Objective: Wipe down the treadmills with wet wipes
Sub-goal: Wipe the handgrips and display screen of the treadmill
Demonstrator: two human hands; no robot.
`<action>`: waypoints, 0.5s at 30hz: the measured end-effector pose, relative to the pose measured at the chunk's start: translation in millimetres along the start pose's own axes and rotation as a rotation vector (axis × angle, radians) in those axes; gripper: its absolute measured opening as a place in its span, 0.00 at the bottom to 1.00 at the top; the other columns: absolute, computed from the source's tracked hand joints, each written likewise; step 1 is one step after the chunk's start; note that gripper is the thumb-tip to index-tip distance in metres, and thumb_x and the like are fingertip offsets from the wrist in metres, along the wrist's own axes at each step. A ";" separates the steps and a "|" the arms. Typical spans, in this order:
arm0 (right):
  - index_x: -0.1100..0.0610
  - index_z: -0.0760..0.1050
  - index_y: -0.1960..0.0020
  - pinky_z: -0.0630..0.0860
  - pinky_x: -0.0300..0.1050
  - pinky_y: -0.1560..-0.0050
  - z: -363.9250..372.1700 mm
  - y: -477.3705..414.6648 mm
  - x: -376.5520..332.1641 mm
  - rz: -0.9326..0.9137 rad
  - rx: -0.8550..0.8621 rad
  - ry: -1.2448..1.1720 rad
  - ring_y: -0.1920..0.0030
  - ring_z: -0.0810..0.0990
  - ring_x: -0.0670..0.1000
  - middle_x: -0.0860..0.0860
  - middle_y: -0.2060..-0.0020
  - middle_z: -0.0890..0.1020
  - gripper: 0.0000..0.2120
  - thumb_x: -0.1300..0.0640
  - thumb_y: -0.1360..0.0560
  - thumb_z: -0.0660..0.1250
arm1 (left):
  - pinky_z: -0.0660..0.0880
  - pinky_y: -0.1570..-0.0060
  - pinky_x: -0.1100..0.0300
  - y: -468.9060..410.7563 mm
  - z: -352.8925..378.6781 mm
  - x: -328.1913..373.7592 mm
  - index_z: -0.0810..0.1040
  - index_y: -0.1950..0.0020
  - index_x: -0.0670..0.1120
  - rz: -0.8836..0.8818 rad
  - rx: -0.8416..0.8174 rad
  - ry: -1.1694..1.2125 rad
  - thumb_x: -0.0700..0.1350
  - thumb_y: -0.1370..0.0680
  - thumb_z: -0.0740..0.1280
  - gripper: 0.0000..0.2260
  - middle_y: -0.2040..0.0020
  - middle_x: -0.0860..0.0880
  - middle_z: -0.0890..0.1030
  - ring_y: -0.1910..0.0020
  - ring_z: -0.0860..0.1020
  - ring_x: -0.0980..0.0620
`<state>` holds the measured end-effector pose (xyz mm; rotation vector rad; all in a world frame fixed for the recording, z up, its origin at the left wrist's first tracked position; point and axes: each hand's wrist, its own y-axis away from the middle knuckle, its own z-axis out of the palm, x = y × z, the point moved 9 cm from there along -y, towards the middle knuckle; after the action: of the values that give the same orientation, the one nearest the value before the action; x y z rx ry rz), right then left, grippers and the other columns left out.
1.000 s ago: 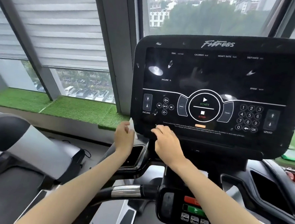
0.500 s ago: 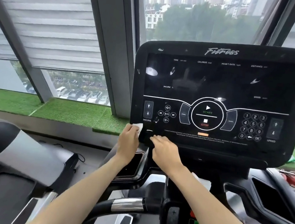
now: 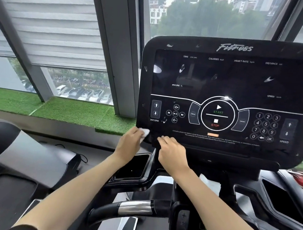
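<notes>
The treadmill's black console panel (image 3: 230, 97) fills the right of the head view, with white smears on its screen. My left hand (image 3: 128, 144) holds a small white wet wipe (image 3: 145, 132) against the panel's lower left corner. My right hand (image 3: 173, 152) is just to the right, its curled fingers gripping the panel's bottom edge. A white pack of wipes (image 3: 210, 184) lies on the console tray behind my right forearm, partly hidden.
A chrome-banded handlebar (image 3: 136, 207) crosses below my arms, with a button pod (image 3: 190, 227) at its middle. Black cup holders (image 3: 133, 167) sit left and right of the column. Another treadmill (image 3: 9, 164) stands at the left. Windows and a green turf ledge (image 3: 62, 110) lie behind.
My left hand has slid the wipe up onto the panel's lower left corner. My right hand stays on the bottom edge. The view has tilted down slightly.
</notes>
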<state>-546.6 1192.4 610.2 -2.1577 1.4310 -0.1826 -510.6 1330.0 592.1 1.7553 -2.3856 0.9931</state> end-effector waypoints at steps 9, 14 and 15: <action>0.58 0.80 0.62 0.75 0.42 0.77 5.3 -0.8 2.5 0.006 0.047 0.014 0.69 0.78 0.51 0.50 0.67 0.80 0.12 0.65 0.42 0.61 | 0.75 0.61 0.54 -1.3 3.0 -5.8 0.81 0.52 0.36 -0.029 -0.021 0.009 0.29 0.26 0.66 0.07 0.55 0.42 0.79 0.61 0.78 0.44; 0.58 0.79 0.64 0.72 0.41 0.79 4.1 -1.7 2.3 0.001 0.071 0.023 0.70 0.77 0.50 0.49 0.69 0.79 0.12 0.65 0.41 0.60 | 0.72 0.66 0.57 -1.9 2.1 7.7 0.80 0.53 0.37 0.047 -0.038 -0.044 0.29 0.27 0.67 0.06 0.57 0.43 0.77 0.64 0.76 0.46; 0.58 0.79 0.63 0.73 0.42 0.79 4.8 -1.8 2.7 -0.001 0.074 0.025 0.69 0.77 0.51 0.49 0.68 0.79 0.13 0.65 0.40 0.58 | 0.73 0.66 0.55 1.3 7.4 13.5 0.79 0.54 0.38 0.122 -0.099 -0.073 0.29 0.27 0.68 0.06 0.56 0.44 0.76 0.64 0.76 0.45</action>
<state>-542.1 1192.2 606.5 -2.1039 1.4146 -0.2593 -514.2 1315.1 590.6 1.6584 -2.5650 0.8188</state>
